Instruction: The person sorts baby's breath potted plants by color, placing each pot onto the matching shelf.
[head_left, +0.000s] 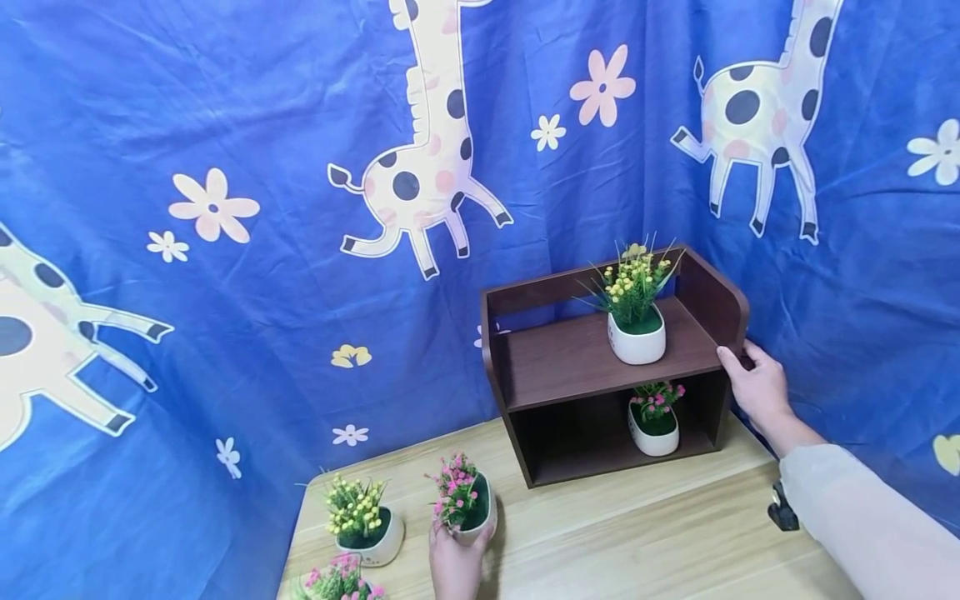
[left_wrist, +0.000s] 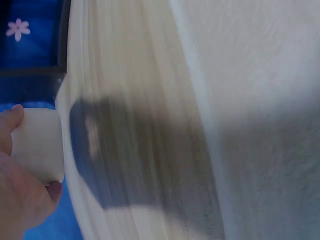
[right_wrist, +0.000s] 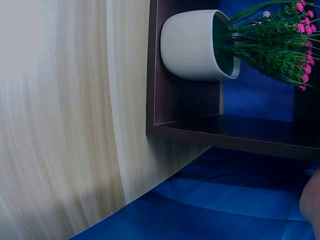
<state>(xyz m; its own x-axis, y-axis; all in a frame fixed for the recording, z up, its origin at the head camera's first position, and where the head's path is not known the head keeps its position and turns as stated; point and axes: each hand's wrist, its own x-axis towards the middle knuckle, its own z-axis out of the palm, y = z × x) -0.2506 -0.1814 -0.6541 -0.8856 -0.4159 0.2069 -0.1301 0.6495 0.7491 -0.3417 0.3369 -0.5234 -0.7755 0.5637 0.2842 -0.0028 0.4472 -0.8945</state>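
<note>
My left hand (head_left: pixel 456 567) grips a white pot (head_left: pixel 480 518) of artificial pink flowers (head_left: pixel 456 492), thumb and fingers on opposite sides. The left wrist view shows the bare wall of this pot (left_wrist: pixel 37 145) between thumb and fingers; its flowers are hidden there. At the right, my right hand (head_left: pixel 761 387) holds the side panel of a dark brown two-tier shelf (head_left: pixel 555 358), thumb at its front edge. Another white pot (head_left: pixel 637 340) with yellow flowers stands on the upper board. Below it, a white pot of pink flowers (right_wrist: pixel 192 45) sits in the lower compartment.
Left of my left hand stands a white pot of yellow flowers (head_left: pixel 375 542), and nearer lies a pink-flowered plant (head_left: pixel 341 579), partly cut off. A small black object (head_left: pixel 783 510) is by the right sleeve. Blue giraffe-print cloth (head_left: pixel 262 333) hangs behind the wooden table (head_left: pixel 585 533).
</note>
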